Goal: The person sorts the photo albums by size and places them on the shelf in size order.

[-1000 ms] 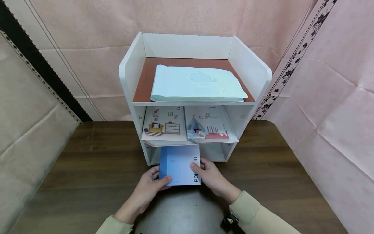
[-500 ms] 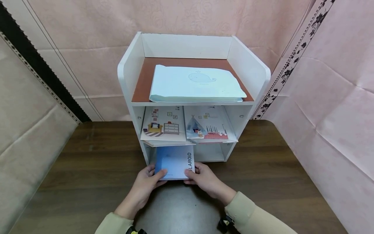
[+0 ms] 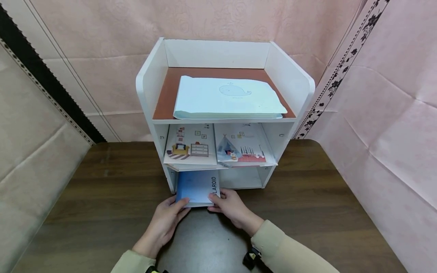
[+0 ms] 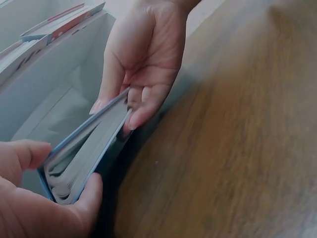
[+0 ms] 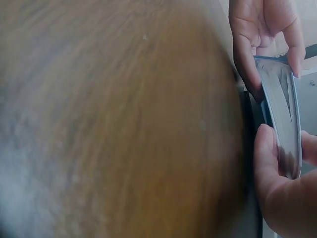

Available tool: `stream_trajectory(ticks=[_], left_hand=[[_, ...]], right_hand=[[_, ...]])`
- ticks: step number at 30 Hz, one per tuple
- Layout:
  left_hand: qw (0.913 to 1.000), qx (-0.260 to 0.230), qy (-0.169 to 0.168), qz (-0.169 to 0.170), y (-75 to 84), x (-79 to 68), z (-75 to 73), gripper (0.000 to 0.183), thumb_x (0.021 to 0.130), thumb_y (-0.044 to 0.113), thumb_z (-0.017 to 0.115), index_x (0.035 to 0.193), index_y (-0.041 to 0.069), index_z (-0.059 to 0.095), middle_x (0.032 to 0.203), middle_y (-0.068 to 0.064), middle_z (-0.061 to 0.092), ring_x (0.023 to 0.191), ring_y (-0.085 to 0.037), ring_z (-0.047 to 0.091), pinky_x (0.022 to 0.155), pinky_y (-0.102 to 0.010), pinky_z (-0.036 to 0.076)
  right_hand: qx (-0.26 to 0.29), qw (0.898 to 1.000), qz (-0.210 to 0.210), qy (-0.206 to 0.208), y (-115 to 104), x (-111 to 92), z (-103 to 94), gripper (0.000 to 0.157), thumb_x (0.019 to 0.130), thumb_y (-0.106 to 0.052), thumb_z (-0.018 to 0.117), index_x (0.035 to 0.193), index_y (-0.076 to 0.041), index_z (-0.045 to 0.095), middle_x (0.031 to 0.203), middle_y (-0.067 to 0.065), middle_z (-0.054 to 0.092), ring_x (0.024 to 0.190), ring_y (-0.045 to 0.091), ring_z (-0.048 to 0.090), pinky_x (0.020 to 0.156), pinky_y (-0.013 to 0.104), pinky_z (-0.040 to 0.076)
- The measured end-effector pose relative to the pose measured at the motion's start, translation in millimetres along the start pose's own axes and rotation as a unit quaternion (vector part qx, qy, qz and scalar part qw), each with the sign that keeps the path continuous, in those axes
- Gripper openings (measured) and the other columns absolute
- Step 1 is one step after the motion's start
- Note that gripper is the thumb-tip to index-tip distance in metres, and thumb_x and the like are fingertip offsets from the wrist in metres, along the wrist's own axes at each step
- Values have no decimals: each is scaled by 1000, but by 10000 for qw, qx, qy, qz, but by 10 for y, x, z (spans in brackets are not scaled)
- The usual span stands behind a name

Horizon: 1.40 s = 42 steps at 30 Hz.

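A blue photo album with dark lettering ending in "LAROID" lies cover up, its far part inside the left side of the lowest compartment. My left hand pinches its near left corner, thumb on the cover and fingers beneath. At the near right corner my right hand grips it the same way. In the left wrist view the album's page edges show between two stiff covers. The right wrist view also has both hands at its ends, its pages facing the camera. The far end is hidden under the middle shelf.
The white shelf unit stands on a wooden table. A pale blue whale-printed pack lies on its top. Two illustrated books fill the middle level, their front edges jutting out over the lowest compartment.
The album has moved away from me and leftward, deeper into the lowest compartment, with both hands following. My right hand has shifted from its right side to the near right corner.
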<state>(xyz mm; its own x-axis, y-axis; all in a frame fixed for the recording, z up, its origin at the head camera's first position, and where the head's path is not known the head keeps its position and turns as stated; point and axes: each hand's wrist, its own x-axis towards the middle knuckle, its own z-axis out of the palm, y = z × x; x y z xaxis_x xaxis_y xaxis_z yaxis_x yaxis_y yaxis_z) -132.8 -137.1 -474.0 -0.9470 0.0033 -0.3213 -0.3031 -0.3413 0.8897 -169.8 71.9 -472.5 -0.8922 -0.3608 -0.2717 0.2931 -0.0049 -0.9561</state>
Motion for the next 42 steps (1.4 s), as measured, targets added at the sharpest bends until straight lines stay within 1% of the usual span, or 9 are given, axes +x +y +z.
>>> stream_trajectory(ticks=[3,9,11,18,21,26,30,35,42], left_hand=[[9997,-233,55,-41,-22,-5,-1,64,94,6,61,139,-19,22,136,-33,36,119,-29,51,97,-36,46],[9994,-325,25,-64,-34,7,-33,60,98,9,57,141,-15,23,131,-30,41,111,-25,57,95,-36,48],[9994,-340,-20,-36,-33,10,-40,60,98,11,57,141,-14,23,131,-29,41,112,-24,57,95,-35,48],[9994,-232,-190,-176,-18,2,-64,73,98,21,60,146,-11,14,133,-31,39,110,-31,57,96,-38,47],[9990,-225,-239,-287,-5,16,-86,71,99,22,58,144,-13,16,132,-32,40,113,-33,56,96,-38,47],[9988,-287,-230,-314,16,79,-104,68,99,22,57,139,-19,21,131,-34,42,118,-35,53,97,-35,46],[9977,-565,-108,-354,32,147,-104,67,99,25,58,137,-18,24,131,-34,43,119,-35,53,97,-35,47],[9962,-713,-74,-493,52,197,-105,65,99,29,57,136,-16,28,130,-35,46,118,-35,54,96,-36,47],[9959,-679,-86,-594,88,241,-111,62,100,32,55,135,-14,32,131,-33,48,118,-33,55,95,-36,48]], right_hand=[[-2,10000,21,-55,14,7,3,40,98,-15,59,131,7,49,109,16,64,95,25,67,81,35,56],[-316,9955,-7,-890,22,-21,-60,42,97,-6,57,137,-1,44,116,14,62,101,28,64,86,36,54],[-279,9949,0,-965,22,-26,-64,39,99,-6,55,136,-1,44,115,16,62,101,29,64,87,36,54],[-154,9991,114,-383,25,-7,12,27,100,-10,53,121,8,53,103,21,65,93,27,67,83,35,55],[-186,9997,88,-97,38,5,57,26,100,-11,54,118,8,55,97,20,66,89,26,68,80,35,56],[47,9991,3,429,71,46,158,30,100,-15,56,118,9,55,95,20,67,87,27,69,78,33,57],[434,9961,-25,762,86,107,253,34,100,-19,57,117,11,55,96,23,67,85,26,70,76,33,57],[678,9927,146,989,87,171,319,37,100,-23,57,114,11,55,94,23,67,78,22,70,73,32,57],[674,9923,296,992,51,213,324,42,100,-26,55,113,15,55,90,22,68,76,23,70,73,32,58]])
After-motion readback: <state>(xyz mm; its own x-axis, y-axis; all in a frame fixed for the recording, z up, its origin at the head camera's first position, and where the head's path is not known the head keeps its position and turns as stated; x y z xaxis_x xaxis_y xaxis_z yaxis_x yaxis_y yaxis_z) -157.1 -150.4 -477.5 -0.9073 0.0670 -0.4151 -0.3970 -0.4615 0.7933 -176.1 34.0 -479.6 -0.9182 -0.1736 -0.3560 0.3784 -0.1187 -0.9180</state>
